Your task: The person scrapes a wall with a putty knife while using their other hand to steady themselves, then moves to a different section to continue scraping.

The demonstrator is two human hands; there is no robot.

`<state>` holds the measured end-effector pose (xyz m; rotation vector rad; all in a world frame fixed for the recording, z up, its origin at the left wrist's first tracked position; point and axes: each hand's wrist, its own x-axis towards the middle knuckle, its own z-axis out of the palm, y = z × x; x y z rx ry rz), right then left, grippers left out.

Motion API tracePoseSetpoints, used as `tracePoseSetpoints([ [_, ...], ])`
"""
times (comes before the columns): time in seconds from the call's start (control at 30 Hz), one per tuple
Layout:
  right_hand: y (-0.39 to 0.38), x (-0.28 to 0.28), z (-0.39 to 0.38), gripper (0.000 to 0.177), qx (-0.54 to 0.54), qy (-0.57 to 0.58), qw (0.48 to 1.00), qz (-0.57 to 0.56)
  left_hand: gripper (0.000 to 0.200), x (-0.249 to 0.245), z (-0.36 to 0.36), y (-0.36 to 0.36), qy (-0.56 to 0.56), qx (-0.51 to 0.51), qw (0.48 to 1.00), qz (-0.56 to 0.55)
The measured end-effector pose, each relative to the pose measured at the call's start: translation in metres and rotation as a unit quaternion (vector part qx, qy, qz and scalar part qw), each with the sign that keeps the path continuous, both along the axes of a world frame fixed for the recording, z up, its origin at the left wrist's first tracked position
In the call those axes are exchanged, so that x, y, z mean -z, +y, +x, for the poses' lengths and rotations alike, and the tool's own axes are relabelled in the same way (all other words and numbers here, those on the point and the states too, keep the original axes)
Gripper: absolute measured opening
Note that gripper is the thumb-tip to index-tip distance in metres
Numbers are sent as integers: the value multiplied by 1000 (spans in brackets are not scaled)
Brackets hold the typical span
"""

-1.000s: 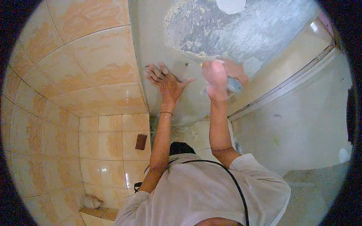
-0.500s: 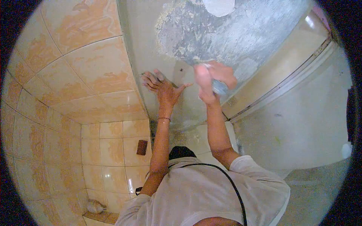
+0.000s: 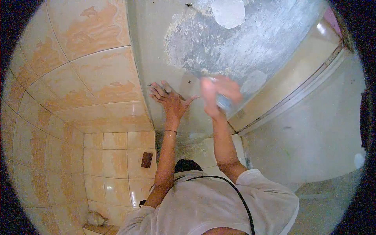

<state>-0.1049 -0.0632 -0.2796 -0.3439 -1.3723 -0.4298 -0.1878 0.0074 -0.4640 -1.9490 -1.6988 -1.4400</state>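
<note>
My left hand (image 3: pixel 172 102) lies against the grey wall (image 3: pixel 147 47) with its fingers spread, holding nothing. To its right, my right hand (image 3: pixel 219 92) is closed around a scraper (image 3: pixel 224 102) with a pale blue handle. Motion blurs both hand and tool, and the blade is hard to make out. It meets the wall around the lower edge of a rough, patchy area (image 3: pixel 231 47) where the surface coat is gone. A round whitish patch (image 3: pixel 228 13) shows higher up in that area.
Orange-and-cream tiles (image 3: pixel 94 74) cover the wall at left. A cream door frame (image 3: pixel 290 84) runs along the right, beside a pale panel (image 3: pixel 305 145). A brown rectangular block (image 3: pixel 146 160) is on the tiles below left. A whitish bundle (image 3: pixel 96 218) sits at lower left.
The view has tilted slightly, so the wall appears lower in the picture. My right hand, still blurred, keeps working the scraper at nearly the same spot. The left hand stays on the wall.
</note>
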Motion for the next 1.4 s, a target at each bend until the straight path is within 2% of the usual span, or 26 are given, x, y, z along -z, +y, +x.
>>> tracePoseSetpoints([
  [0.03,-5,0,3,30,-9,-45,991,-124,153,1,1,0,0,2,1000,0],
  [0.17,-24,-10,-5,34,-27,27,995,-89,153,-1,0,-4,-12,11,1000,-17],
  [0.27,-27,1,1,34,-113,77,977,-163,153,-6,0,-6,-30,24,999,-19],
  [0.33,-13,1,4,29,19,-22,985,-172,153,-8,1,-7,-36,28,999,-3],
  [0.37,-11,3,5,29,21,-23,984,-173,153,-9,0,-8,-34,29,999,-14],
  [0.43,-9,-1,-2,17,-4,85,996,-22,154,-5,0,-6,-34,30,999,-24],
  [0.47,-16,2,2,17,-3,85,996,-22,153,-3,0,-5,-35,30,999,-19],
  [0.53,-34,10,15,7,21,21,993,-110,153,-3,0,-2,-39,26,999,-10],
  [0.57,-28,15,16,7,21,20,994,-110,153,-3,-1,-4,-27,23,999,-20],
  [0.63,-13,19,14,11,152,-37,986,-55,153,-1,0,-3,-16,21,999,-31],
  [0.67,-8,20,13,11,154,-37,986,-56,152,-1,0,-2,-30,24,999,-6],
  [0.73,-5,13,5,9,-12,80,993,-87,152,-2,1,-3,-45,24,999,19],
  [0.77,-8,21,11,9,-12,81,993,-85,151,-2,0,-5,-48,34,998,-19],
  [0.83,-17,31,20,16,-8,62,970,-233,151,-5,0,-6,-54,42,996,-53],
  [0.87,-10,34,22,16,-9,61,971,-231,151,-6,-1,-7,-42,35,997,-52],
  [0.93,-6,9,7,16,45,50,997,-25,150,0,1,-4,-30,30,998,-52],
  [1.0,-5,15,12,11,3,11,998,-67,150,7,4,3,-39,26,999,-20],
  [1.07,-7,19,16,17,-43,-28,993,-105,150,9,4,5,-36,28,999,-20],
  [1.13,-24,23,15,14,60,27,986,-155,150,-3,0,-3,-33,28,999,-20],
  [1.17,-18,33,13,14,59,26,986,-153,150,-14,-2,-11,-97,75,989,-84],
  [1.2,-11,44,5,12,-49,133,980,-143,151,-22,-4,-15,-159,122,968,-148],
  [1.23,-6,52,1,11,-155,237,950,-130,151,-16,-3,-11,-158,122,968,-149],
  [1.27,-3,55,9,11,-153,239,950,-131,151,-7,-1,-6,-98,75,987,-103],
  [1.3,-4,34,12,7,-72,81,984,-143,151,0,0,-4,-37,29,997,-56],
  [1.33,-8,19,13,5,11,-79,985,-152,151,0,0,-5,-35,33,997,-59],
  [1.4,-11,17,5,12,-32,-43,988,-145,150,-6,-3,-6,-37,40,997,-59],
])
